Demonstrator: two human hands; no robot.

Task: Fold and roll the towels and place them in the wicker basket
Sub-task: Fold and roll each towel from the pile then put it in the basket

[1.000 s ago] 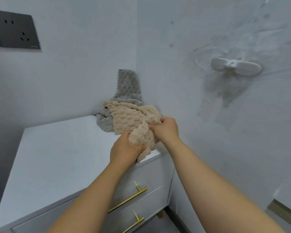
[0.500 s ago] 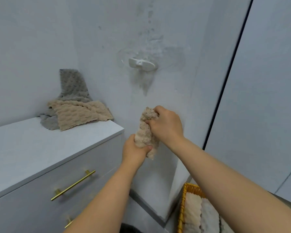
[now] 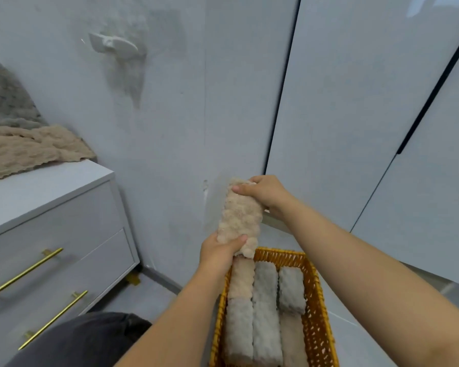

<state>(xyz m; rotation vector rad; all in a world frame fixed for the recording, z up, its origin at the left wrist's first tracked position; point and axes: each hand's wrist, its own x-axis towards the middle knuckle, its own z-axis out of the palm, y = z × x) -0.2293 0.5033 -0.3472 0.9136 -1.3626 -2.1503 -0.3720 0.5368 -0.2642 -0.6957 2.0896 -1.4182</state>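
Head view: rolled beige waffle towel (image 3: 239,218) at frame centre, upright, above the far end of the orange wicker basket (image 3: 317,313). Left hand (image 3: 217,254) grips its lower end and right hand (image 3: 265,193) grips the top. The basket, bottom centre, holds rolled grey and beige towels (image 3: 265,300) in three rows. The left forearm covers its left rim. Left of frame: white drawer unit with gold bar handles (image 3: 51,215), with a loose beige towel (image 3: 29,152) over a loose grey towel (image 3: 6,102) on top. White wall hook (image 3: 112,45) upper left.

Left hand (image 3: 217,251), right hand (image 3: 265,193) grip rolled beige towel (image 3: 240,218) above wicker basket (image 3: 314,308).

white dresser (image 3: 51,205), gold handles (image 3: 24,271), wall hook (image 3: 112,45), pale doors (image 3: 355,102)
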